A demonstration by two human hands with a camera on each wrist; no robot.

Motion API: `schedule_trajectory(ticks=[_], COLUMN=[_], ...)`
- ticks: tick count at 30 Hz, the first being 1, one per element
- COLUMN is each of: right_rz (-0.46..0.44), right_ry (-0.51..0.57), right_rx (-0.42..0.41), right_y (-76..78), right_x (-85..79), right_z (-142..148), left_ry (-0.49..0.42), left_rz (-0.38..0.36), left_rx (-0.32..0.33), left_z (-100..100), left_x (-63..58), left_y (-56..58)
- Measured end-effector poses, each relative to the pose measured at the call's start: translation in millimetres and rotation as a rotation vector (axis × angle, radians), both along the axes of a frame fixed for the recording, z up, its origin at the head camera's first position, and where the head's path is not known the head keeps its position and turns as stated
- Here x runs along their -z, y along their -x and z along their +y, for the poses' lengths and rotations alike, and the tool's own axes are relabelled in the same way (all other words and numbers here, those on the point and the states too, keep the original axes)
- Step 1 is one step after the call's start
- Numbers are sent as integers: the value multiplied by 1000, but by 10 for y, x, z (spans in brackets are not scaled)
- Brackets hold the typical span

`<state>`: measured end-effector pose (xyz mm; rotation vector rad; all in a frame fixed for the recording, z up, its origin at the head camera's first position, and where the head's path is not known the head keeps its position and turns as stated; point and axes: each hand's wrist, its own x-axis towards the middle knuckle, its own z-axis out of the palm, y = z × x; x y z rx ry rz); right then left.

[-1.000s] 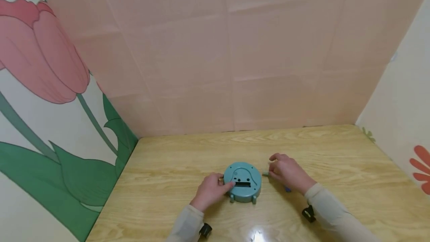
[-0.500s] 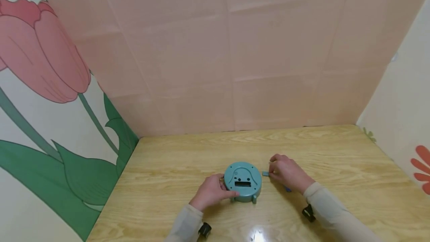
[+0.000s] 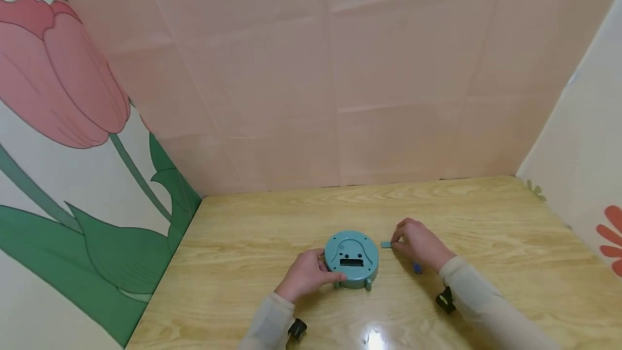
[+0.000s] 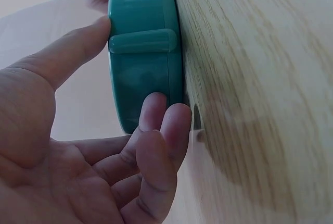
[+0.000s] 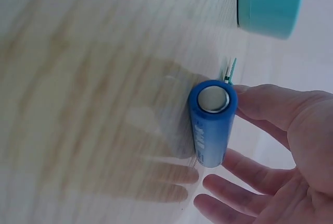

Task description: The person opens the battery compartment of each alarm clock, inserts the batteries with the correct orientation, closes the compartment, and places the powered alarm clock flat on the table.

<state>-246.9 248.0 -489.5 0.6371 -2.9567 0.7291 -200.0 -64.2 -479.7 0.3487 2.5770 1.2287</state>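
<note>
A round teal alarm clock [image 3: 351,250] lies with its back up, its dark battery slot facing me and two small feet pointing my way. My left hand [image 3: 306,277] holds its left side, thumb on the near edge and fingers against the side wall, as the left wrist view confirms. Right of the clock, my right hand [image 3: 420,244] pinches a small flat teal battery cover [image 3: 386,244] close to the tabletop. A blue battery [image 5: 212,125] lies on the table under that hand; it hides part of the cover and some fingers in the right wrist view.
The wooden table [image 3: 252,231] meets a pink sheet [image 3: 272,96] at its back edge. Painted walls stand at both sides, a large tulip [image 3: 73,74] on the left one. Black wrist cameras [image 3: 444,300] hang under both sleeves.
My left thumb has slid from beside the battery slot down to the clock's near edge. The right hand has shifted slightly away from me with the battery cover, and more of the battery shows.
</note>
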Motion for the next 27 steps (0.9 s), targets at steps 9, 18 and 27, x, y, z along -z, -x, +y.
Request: schedule_trajectory(ticks=[9,18,27], right_rz=[11,27,-7], right_ry=[7,-52,-69], right_rx=[23,81,73], right_y=[-9,-8,-26], right_x=[-32,-50,-48], right_z=[10,12,3], left_ry=[-7,-22,-11], left_rz=[-3,-3,-3], left_rx=[8,3,-8], left_z=[13,17,8], left_x=[0,1,-5], left_y=[16,28,-7])
